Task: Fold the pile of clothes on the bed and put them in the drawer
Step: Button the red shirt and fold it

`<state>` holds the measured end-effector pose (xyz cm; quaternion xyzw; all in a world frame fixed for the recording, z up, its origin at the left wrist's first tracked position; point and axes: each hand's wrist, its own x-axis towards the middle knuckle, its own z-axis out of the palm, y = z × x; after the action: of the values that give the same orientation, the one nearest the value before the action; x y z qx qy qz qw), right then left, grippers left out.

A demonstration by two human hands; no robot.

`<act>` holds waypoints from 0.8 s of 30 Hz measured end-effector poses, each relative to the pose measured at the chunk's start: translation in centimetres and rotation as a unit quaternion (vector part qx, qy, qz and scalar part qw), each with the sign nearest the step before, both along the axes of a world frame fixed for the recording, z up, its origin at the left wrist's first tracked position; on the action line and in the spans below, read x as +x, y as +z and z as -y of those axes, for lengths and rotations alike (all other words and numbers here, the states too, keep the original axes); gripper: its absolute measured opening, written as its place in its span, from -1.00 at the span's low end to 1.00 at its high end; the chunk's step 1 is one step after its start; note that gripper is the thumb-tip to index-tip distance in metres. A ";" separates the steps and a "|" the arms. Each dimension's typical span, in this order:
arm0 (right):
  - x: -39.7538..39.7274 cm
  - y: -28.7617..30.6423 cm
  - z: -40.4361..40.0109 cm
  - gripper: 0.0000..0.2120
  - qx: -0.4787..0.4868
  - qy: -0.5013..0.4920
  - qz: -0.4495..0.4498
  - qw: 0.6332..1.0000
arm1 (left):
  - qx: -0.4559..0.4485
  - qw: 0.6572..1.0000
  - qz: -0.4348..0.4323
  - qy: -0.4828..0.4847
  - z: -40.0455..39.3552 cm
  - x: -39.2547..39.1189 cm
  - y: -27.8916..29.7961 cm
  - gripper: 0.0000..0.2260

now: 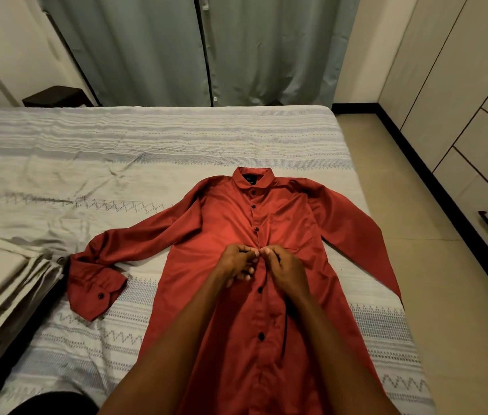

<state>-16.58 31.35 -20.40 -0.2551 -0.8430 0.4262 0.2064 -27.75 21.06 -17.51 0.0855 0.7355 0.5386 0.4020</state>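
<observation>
A red long-sleeved shirt with black buttons lies face up on the bed, collar toward the far side and both sleeves spread out. My left hand and my right hand meet at the button strip halfway down the shirt. Each pinches the red fabric there with curled fingertips. The button under my fingers is hidden. A stack of folded beige cloth lies at the bed's left edge.
A wardrobe with drawers and black handles stands along the right wall, across a strip of tiled floor. Grey-green curtains hang behind the bed. A dark bedside table stands at the far left.
</observation>
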 end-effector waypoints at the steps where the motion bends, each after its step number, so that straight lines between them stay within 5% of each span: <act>1: -0.1 0.0 -0.1 -0.83 -0.006 0.005 0.006 1.000 | 0.006 1.000 0.012 0.012 -0.1 -0.1 0.0 -0.89; 13: -0.6 0.6 -0.1 -0.90 -0.012 0.007 0.038 0.999 | 0.044 0.995 0.037 0.081 -0.7 -0.2 -0.2 -0.83; 17: -0.6 0.4 -1.2 -0.79 -0.094 0.050 0.027 0.994 | 0.056 0.993 0.025 0.097 -0.7 0.1 -0.3 -0.82; 24: -0.8 0.9 -0.9 -0.95 -0.070 0.043 0.040 0.996 | 0.058 0.993 0.006 0.107 -0.8 0.8 0.0 -0.82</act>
<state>-17.40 32.27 -19.50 -0.2492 -0.8289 0.4820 0.1362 -26.98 21.89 -17.53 0.0263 0.7057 0.6205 0.3411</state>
